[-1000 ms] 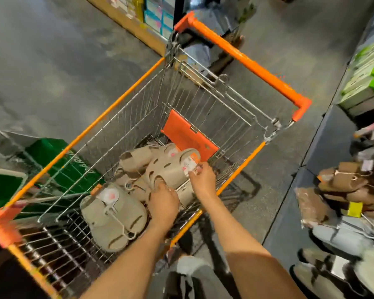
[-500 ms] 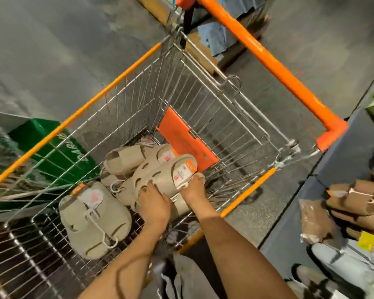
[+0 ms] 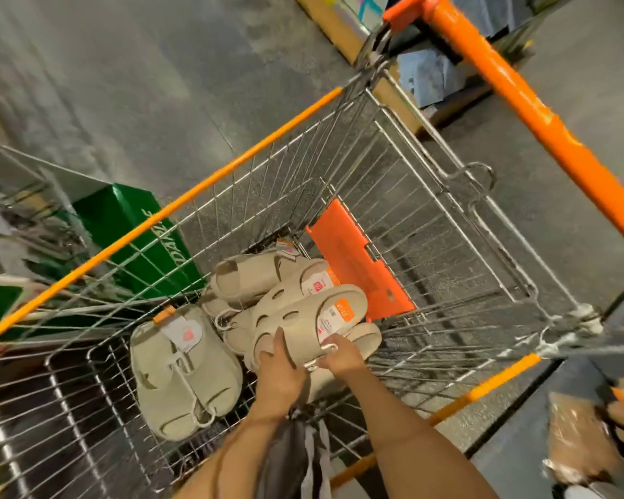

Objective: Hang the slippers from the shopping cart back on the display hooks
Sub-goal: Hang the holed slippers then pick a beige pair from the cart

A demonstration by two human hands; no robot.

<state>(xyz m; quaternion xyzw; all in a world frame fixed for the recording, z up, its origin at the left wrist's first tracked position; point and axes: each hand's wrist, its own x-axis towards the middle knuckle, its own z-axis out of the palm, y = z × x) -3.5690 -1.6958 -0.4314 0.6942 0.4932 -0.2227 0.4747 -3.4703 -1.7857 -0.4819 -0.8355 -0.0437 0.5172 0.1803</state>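
A wire shopping cart [image 3: 429, 181] with orange rim strips and a thick orange handle bar [image 3: 526, 113] fills the view, seen from above. Inside it, on the wire floor, lies a heap of beige slippers: a pair tied with a white cord [image 3: 184, 372] lies flat toward the left, soles up, with a paper tag on it; a second pair [image 3: 253, 273] rests behind the heap near the far wall; and on top sits the pair with oval holes [image 3: 303, 318], bearing white and orange labels. The left hand [image 3: 280, 372] grips this top pair at its near end, fingers curled over the edge. The right hand [image 3: 339, 358] pinches the white plastic hanger loop [image 3: 326, 349] at the side of the same pair, just beside the left hand. An orange plastic flap [image 3: 357, 271] leans against the cart's end wall, touching the heap. The cart stands on a grey speckled concrete floor [image 3: 141, 84]. A green box [image 3: 134, 228] sits outside the cart's left wall. At lower right, brown slippers on a display [image 3: 584, 433] appear blurred.
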